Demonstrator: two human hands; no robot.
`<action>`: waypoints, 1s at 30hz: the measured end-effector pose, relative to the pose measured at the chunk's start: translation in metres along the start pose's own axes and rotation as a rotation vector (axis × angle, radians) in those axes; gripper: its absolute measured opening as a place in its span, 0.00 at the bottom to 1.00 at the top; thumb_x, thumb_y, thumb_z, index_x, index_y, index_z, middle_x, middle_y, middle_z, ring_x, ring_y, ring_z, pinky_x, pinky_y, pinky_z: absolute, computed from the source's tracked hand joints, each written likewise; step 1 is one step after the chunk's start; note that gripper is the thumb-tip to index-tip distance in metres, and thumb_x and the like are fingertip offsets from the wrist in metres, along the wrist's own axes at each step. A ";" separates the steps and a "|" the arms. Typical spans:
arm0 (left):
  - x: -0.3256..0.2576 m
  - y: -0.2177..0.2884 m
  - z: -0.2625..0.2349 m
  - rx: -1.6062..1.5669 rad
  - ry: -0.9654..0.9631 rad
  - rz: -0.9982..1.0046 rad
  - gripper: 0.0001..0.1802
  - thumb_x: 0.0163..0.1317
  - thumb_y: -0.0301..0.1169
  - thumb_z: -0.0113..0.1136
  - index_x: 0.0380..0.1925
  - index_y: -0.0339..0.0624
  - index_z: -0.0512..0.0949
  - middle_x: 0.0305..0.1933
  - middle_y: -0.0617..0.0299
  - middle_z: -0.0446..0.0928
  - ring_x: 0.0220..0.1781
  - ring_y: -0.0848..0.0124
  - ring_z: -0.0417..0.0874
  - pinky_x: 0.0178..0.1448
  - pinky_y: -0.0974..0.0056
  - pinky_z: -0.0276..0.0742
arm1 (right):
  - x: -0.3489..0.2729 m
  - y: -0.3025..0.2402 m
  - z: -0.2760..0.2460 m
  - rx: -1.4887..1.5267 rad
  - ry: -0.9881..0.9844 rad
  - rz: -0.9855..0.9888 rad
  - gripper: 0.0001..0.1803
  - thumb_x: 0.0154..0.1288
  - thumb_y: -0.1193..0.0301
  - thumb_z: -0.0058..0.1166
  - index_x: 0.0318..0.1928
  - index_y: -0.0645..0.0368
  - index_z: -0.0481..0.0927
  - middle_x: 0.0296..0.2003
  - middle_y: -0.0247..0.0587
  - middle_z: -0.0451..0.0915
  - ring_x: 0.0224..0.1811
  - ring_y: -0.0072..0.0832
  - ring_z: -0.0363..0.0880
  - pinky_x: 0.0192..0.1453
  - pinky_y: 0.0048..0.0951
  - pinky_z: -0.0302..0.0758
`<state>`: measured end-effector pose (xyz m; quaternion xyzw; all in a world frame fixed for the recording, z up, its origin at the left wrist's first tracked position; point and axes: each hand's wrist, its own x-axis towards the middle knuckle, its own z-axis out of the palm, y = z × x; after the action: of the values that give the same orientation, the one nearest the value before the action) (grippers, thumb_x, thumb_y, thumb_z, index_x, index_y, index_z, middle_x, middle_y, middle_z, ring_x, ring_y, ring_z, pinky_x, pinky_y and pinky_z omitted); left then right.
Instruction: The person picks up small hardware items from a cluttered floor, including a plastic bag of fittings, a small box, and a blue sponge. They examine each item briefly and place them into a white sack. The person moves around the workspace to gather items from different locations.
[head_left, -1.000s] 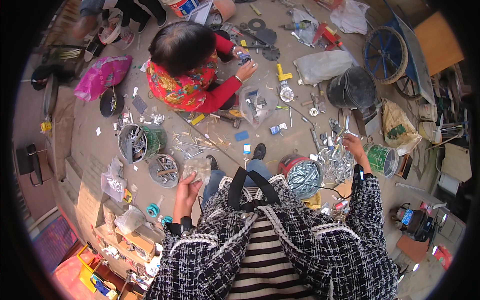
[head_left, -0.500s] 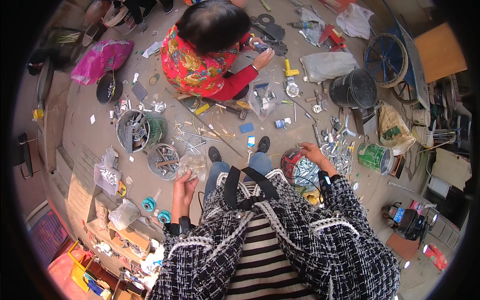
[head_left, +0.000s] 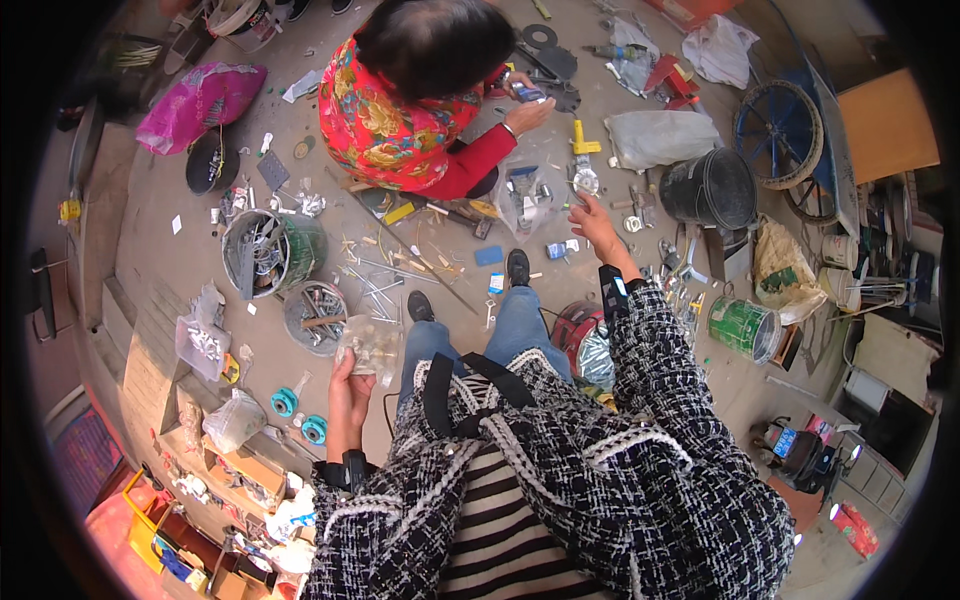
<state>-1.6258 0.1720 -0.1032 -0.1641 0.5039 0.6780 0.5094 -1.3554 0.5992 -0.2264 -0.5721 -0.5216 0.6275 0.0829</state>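
Cluttered floor (head_left: pixel 180 215): left hand (head_left: pixel 350 385) grips a bag (head_left: pixel 368 345); right hand (head_left: pixel 592 218), open and seemingly empty, should reach slowly.

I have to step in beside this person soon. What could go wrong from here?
The left hand grips the clear bag of small parts by one edge; it may sag and spill. The right hand stretches forward over loose hardware on the floor, so a misstep or stumble seems possible. The seated person is close ahead.

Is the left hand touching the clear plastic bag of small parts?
Touching. The head view shows the left hand gripping the clear plastic bag from below, fingers wrapped on its lower edge.
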 end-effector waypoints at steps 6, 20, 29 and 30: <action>-0.019 -0.046 0.046 -0.143 0.137 0.044 0.26 0.68 0.45 0.46 0.58 0.37 0.65 0.59 0.55 0.71 0.59 0.61 0.72 0.64 0.56 0.65 | 0.086 -0.044 -0.011 0.091 -0.034 0.051 0.33 0.64 0.64 0.52 0.66 0.57 0.57 0.53 0.42 0.70 0.47 0.31 0.76 0.47 0.30 0.76; -0.060 -0.092 0.116 -0.247 0.332 0.054 0.33 0.67 0.55 0.41 0.58 0.38 0.66 0.58 0.55 0.71 0.57 0.60 0.73 0.61 0.55 0.68 | 0.170 -0.071 -0.037 -0.021 -0.099 0.111 0.32 0.63 0.62 0.52 0.66 0.55 0.59 0.53 0.42 0.72 0.49 0.33 0.75 0.45 0.31 0.77; -0.059 -0.106 0.133 -0.319 0.344 0.067 0.28 0.67 0.48 0.44 0.55 0.35 0.69 0.54 0.52 0.74 0.53 0.58 0.77 0.60 0.54 0.70 | 0.193 -0.053 -0.045 -0.200 -0.035 0.045 0.42 0.55 0.51 0.60 0.66 0.56 0.60 0.50 0.43 0.73 0.49 0.32 0.72 0.44 0.34 0.72; -0.059 -0.106 0.132 -0.265 0.395 0.062 0.27 0.66 0.47 0.45 0.55 0.36 0.69 0.54 0.53 0.74 0.54 0.58 0.76 0.60 0.53 0.70 | 0.190 -0.049 -0.046 -0.210 -0.088 0.088 0.43 0.54 0.51 0.61 0.66 0.56 0.59 0.49 0.43 0.74 0.49 0.31 0.72 0.44 0.33 0.71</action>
<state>-1.4718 0.2503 -0.0569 -0.3434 0.5052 0.7084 0.3537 -1.4055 0.7799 -0.3008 -0.5719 -0.5618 0.5971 -0.0283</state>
